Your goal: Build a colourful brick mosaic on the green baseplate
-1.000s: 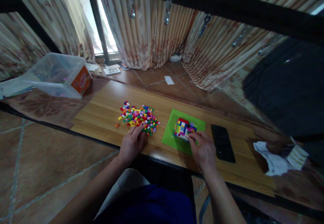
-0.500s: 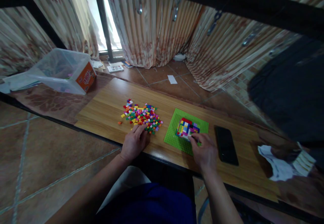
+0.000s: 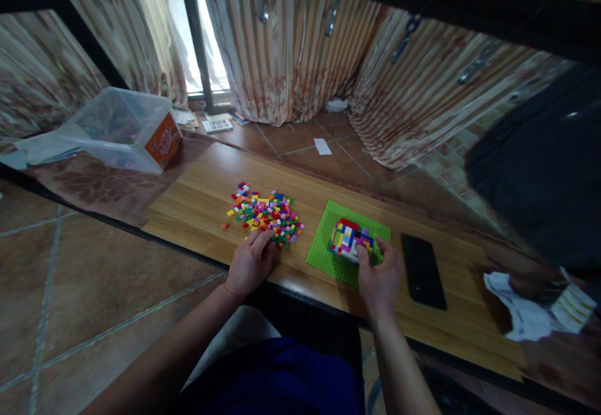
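A small block-shaped build of toy building bricks [image 3: 346, 237] in many colours sits on a green studded baseplate [image 3: 319, 247]. My right hand [image 3: 381, 277] is at the build's near right corner. Its thumb lies by the near side and its fingers reach to the right, with a gap between them. A loose pile of small coloured bricks [image 3: 267, 211] is spread over the wooden table to the left. At the pile's near edge rests my left hand [image 3: 251, 263], fingers curled and pressed together. Whatever may be between those fingertips is hidden.
A black phone [image 3: 423, 271] lies right of the baseplate on the wooden table [image 3: 197, 183]. Crumpled white paper [image 3: 516, 305] is at the far right. A clear plastic bin [image 3: 122, 130] with an orange label stands at the left. Curtains [image 3: 272, 58] hang behind.
My right hand's thumb and fingers have spread from a pinch at the build's near edge and shifted to its right corner. My left hand stays by the pile. The view has shifted slightly.
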The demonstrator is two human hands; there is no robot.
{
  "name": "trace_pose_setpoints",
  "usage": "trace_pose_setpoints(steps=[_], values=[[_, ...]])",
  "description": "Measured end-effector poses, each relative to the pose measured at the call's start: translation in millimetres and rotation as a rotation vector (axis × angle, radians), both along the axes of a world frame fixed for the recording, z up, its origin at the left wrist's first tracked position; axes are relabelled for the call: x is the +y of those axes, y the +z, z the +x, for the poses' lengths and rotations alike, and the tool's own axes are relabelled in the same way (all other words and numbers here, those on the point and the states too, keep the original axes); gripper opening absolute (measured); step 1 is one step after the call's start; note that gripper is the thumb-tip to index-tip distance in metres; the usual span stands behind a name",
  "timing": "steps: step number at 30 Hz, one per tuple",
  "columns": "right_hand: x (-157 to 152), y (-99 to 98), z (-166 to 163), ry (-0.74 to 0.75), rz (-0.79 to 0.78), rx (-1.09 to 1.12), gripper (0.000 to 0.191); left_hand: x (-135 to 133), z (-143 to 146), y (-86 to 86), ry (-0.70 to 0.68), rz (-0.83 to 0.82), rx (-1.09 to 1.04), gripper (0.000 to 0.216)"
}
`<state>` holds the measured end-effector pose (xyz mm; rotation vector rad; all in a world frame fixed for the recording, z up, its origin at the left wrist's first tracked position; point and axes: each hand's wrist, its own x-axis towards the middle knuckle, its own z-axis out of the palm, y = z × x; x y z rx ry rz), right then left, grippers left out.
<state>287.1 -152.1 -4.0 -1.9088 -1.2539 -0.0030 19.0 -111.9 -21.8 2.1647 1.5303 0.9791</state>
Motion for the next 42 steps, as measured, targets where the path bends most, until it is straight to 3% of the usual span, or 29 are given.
trace_pose_setpoints(steps=[7, 18, 22, 24, 27, 33, 37, 42], values=[[0.7, -12.6, -3.5, -0.019, -0.013, 0.159, 0.055, 0.1, -0.1, -0.9, 0.002, -0.017, 0.007, 0.026], [-0.7, -5.6, -4.4, 0.008, -0.031, 0.211, 0.054, -0.3, 0.1, -2.4, -0.013, 0.012, -0.029, 0.025], [0.6, 7.0, -9.5, -0.032, 0.068, 0.101, 0.049, -1.7, -0.1, -3.4, -0.028, 0.022, -0.035, 0.022], [5.2, 15.8, -19.1, 0.039, 0.109, 0.036, 0.042, -2.6, 0.0, -3.9, -0.038, 0.019, -0.037, 0.019], [16.6, 24.9, -42.0, 0.264, 0.119, 0.005, 0.031, -3.6, 0.0, -4.1, -0.053, 0.011, -0.044, 0.017], [52.6, 18.9, -96.7, 0.586, -0.025, -0.090, 0.027, -4.9, -0.2, -1.8, -0.082, -0.010, -0.053, 0.015], [76.2, 11.1, -120.4, 0.680, -0.139, -0.230, 0.026, -5.0, 0.3, -1.3, -0.076, -0.014, -0.015, 0.013], [88.9, 0.4, -128.7, 0.687, -0.179, -0.354, 0.021, -4.8, 0.9, -1.3, -0.078, -0.012, -0.005, 0.013]])
